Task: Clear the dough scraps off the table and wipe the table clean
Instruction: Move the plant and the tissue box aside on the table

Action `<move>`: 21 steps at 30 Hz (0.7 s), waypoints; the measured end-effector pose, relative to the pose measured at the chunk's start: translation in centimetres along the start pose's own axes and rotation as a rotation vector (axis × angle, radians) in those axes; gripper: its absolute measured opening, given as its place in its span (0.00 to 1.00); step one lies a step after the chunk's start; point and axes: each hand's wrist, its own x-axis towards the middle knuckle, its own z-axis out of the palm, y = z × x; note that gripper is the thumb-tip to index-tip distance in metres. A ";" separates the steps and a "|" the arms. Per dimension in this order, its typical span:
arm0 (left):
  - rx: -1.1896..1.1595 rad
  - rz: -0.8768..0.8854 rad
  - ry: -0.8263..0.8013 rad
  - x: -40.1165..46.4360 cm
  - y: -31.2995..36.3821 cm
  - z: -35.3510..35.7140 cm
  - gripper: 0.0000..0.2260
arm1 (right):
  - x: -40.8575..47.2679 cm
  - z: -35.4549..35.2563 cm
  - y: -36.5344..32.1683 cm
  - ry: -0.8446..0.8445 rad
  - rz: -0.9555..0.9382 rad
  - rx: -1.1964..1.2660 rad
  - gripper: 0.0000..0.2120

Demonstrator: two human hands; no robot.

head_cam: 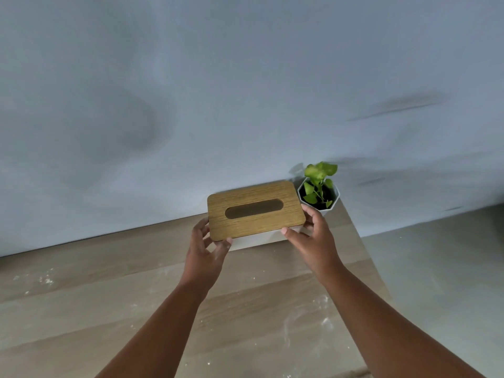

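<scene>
Scraps: small white flecks and floury smears scattered over the bench, a cluster at far left, more smudges at right and along the near edge. All still on the surface, none in either hand.

Bench is light wood grain, runs up to a pale blue-grey wall. Its right edge falls away to a grey floor.

Box: tissue box, brown wooden lid with a long oval slot, white body under it. Sits at the back of the bench near the wall, tilted slightly in view. Can't tell if it's resting on the bench or lifted just off it; the base is hidden behind the hands.

Left hand: fingers partly curled, thumb and fingertips on the box's near-left corner, gripping the lid edge. Some white dust on the fingers.

Right hand: fingers spread around the box's right end, thumb on the near edge of the lid, fingers wrapped behind. Gripping too.

Plant: small green plant in a white faceted pot, just beside the box's right end, at the bench's back right corner. Right hand's fingers are close to the pot; contact unclear.
</scene>
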 end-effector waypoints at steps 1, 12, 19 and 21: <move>0.003 0.004 0.006 0.1 0.0 0.3 0.27 | 0.2 -0.1 0.1 0.002 -0.001 0.009 0.36; 0.026 0.011 0.060 0.1 0.5 2.1 0.27 | 1.2 -0.5 1.5 -0.010 -0.008 0.015 0.37; 0.000 -0.013 0.059 -0.1 0.3 2.2 0.28 | 1.3 -0.5 1.7 -0.021 -0.019 -0.065 0.38; -0.025 -0.034 0.055 0.0 0.4 2.2 0.28 | 1.3 -0.7 1.6 -0.022 -0.029 -0.100 0.38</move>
